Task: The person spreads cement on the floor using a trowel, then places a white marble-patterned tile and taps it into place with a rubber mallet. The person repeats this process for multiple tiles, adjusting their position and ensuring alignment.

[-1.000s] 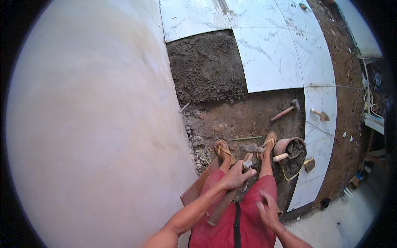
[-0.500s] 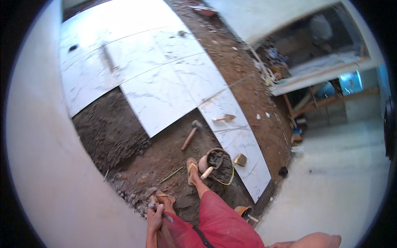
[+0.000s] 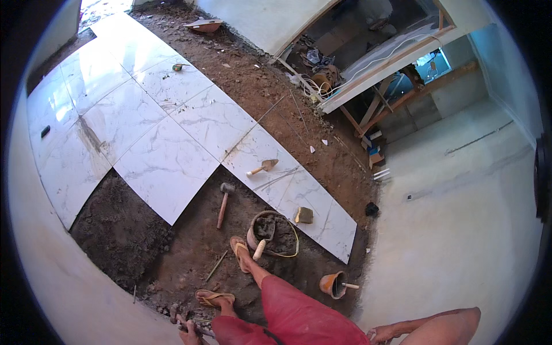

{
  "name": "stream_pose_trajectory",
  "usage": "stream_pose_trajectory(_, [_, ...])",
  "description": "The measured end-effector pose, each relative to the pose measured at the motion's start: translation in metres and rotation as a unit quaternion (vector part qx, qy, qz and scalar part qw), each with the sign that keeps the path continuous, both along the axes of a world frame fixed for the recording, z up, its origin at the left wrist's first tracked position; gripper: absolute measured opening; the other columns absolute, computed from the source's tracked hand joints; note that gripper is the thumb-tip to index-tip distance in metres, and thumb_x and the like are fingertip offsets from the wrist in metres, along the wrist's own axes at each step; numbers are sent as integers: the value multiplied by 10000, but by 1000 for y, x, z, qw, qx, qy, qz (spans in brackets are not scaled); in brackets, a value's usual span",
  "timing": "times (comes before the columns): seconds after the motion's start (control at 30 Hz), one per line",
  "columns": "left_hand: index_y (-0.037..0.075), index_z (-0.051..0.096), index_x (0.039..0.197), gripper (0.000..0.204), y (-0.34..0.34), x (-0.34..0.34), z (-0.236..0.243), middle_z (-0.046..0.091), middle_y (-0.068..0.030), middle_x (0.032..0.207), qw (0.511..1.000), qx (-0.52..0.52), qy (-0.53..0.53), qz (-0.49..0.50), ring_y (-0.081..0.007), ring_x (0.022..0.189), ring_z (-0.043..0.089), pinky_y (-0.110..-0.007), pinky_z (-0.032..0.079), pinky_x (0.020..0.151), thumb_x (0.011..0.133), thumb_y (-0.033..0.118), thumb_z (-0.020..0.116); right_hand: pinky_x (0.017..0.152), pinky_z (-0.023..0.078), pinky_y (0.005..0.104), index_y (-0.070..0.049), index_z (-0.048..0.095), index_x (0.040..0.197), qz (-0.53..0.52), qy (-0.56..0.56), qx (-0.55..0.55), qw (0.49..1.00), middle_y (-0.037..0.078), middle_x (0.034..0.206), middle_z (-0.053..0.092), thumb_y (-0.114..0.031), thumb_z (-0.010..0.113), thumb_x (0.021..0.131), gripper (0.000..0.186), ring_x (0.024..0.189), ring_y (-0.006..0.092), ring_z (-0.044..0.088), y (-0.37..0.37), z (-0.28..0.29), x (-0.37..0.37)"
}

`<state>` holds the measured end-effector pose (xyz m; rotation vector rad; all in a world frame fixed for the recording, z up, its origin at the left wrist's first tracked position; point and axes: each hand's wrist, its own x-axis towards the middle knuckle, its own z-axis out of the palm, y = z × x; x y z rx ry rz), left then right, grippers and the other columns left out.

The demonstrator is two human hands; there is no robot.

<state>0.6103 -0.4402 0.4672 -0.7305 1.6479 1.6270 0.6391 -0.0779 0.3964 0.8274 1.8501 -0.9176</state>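
At the lower edge, my left hand (image 3: 188,333) is closed round a tool (image 3: 175,314) with a wood-coloured shaft and a greyish part; its kind is unclear. My right hand (image 3: 380,333) rests against the side of my red shorts, fingers curled and partly hidden; I cannot make out what they hold. Ahead of my sandalled feet stands a bucket (image 3: 250,237) of wet mortar with a wooden-handled trowel (image 3: 260,248) in it. A mallet (image 3: 222,208) lies on the bare soil to its left. A thin green stick (image 3: 216,265) lies nearer my feet.
Marbled white tiles (image 3: 144,155) cover the floor ahead. A second trowel (image 3: 264,167) and a yellowish sponge (image 3: 303,215) lie on the right-hand strip. An orange bucket (image 3: 329,284) with a handle sticking out stands right. Beyond are rubble, a wall opening (image 3: 368,52) and a red pan (image 3: 203,25).
My view has turned, so the floor and tools sit further left. My left hand with the tool is lower and further left in view. More of the orange bucket and right hand shows.
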Motion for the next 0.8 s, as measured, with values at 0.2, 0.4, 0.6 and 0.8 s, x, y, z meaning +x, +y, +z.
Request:
stream_pose_trajectory(0.2, [-23, 323, 1440, 608, 5, -15, 19, 516, -127, 1283, 998, 30, -56, 23, -209, 1075, 532, -338, 442, 900, 935, 224, 553, 719, 484, 341, -34, 618, 907, 1, 8, -5, 1000, 98, 806, 632, -237, 569, 893, 210, 745, 193, 590, 7, -7, -3])
stream_pose_trajectory(0.4, [-3, 551, 1197, 340, 6, -33, 14, 580, -20, 906, 999, 32, 9, 25, -122, 814, 521, -296, 445, 727, 916, 188, 562, 704, 487, 346, -29, 620, 888, 12, -63, -5, 998, 92, 786, 632, -249, 575, 889, 224, 722, 197, 594, -11, 45, 91])
stream_pose_trajectory(0.6, [29, 564, 792, 258, -6, -53, 4, 538, -1, 717, 999, -18, 41, -17, -119, 690, 502, -316, 438, 655, 863, 258, 660, 690, 489, 352, -25, 622, 869, -39, -215, 26, 976, 85, 766, 632, -261, 582, 885, 240, 698, 200, 599, 74, 174, 244])
stream_pose_trajectory(0.8, [61, 540, 903, 215, -17, -73, -43, 562, -8, 783, 997, -51, 44, 31, -97, 734, 529, -272, 456, 690, 886, 236, 664, 675, 492, 357, -20, 625, 849, 36, -380, 94, 919, 79, 745, 633, -272, 588, 881, 257, 675, 203, 603, 263, 236, 219])
